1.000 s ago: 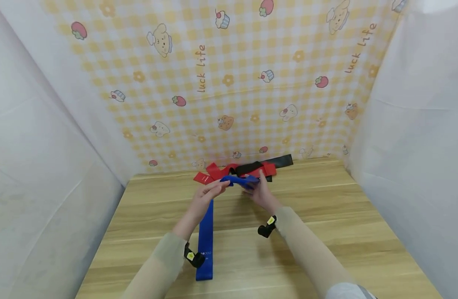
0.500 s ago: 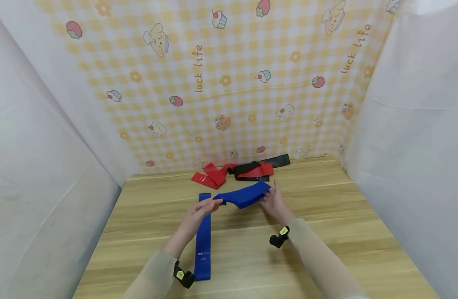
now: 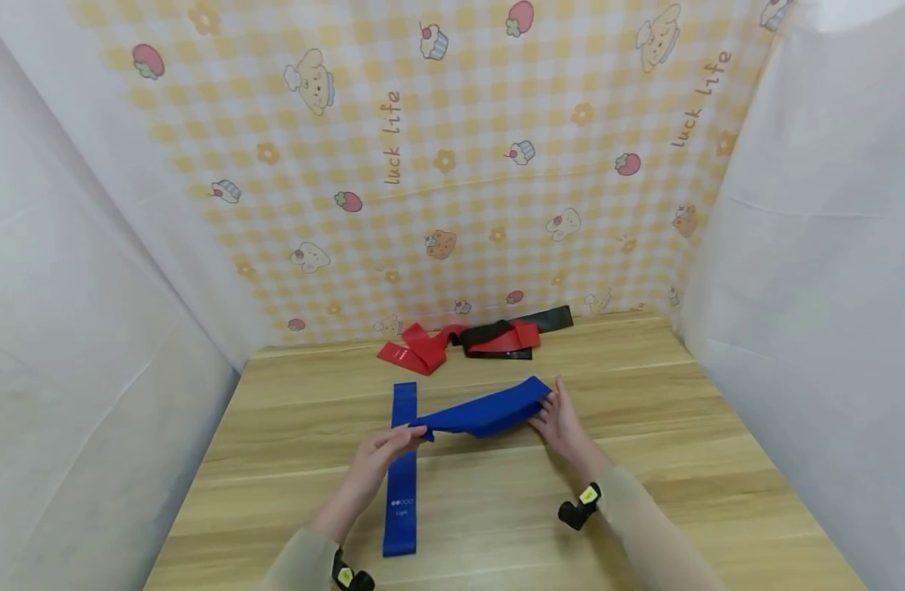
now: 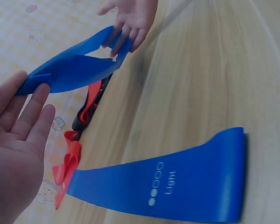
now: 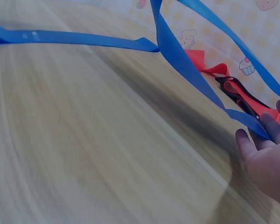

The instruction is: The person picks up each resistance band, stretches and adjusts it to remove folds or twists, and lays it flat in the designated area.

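- Holding a blue loop band [image 3: 493, 409] above the table [image 3: 497, 525], I have it slanting from 8 o'clock at its near end to 2 o'clock at its far end.
- My left hand [image 3: 374, 462], at 8 o'clock from the band's middle, pinches that nearer end in its fingertips.
- My right hand [image 3: 568, 431], just past 3 o'clock, has its fingers nearly straight and a little spread, threaded into the loop's other end; the thumb stands apart from the band.
- Between my hands the loop gapes (my left wrist camera sees right through it).
- Toward 8 o'clock, a second blue band [image 3: 400, 484] lies flat on the wood, running roughly from 12 to 6, with "Light" printed near its lower end; my left fingertips are above its upper part.
- Beyond the raised loop, from 10 round to 1 o'clock, red banding [image 3: 426, 359] and black banding [image 3: 489, 332] lie tangled together.
- Behind them, at 12, rises a yellow checked cloth [image 3: 445, 197] with cupcakes and strawberries.
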